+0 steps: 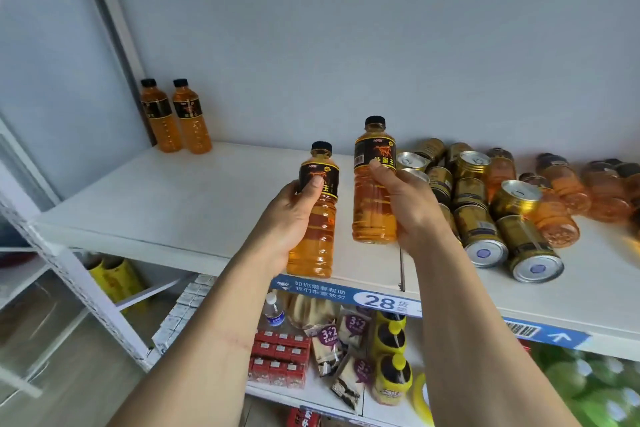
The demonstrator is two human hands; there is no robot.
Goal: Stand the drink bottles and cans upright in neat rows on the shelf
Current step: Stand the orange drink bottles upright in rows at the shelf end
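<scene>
Head view first: where are the bottles being handled?
— Two orange drink bottles with black caps and black labels. The left hand point(289, 218) has its grip wrapped around one bottle point(317, 215), thumb on the label, held upright over the front edge of the white shelf point(173, 198). The right hand point(408, 208) has its grip closed around the second bottle point(374, 180), also upright, slightly higher and just beside the first.

— And the other stock?
— Two more bottles point(176, 116) stand upright side by side in the back left corner of the shelf, against the wall. To the right lies a jumble of gold cans point(498, 215), most on their sides with ends facing out, mixed with fallen orange bottles point(561, 198).

— Anything lower down?
— A blue price strip point(346, 293) runs along the shelf edge; beneath it sit snack packets point(329, 340) and yellow-capped bottles point(393, 357)
</scene>
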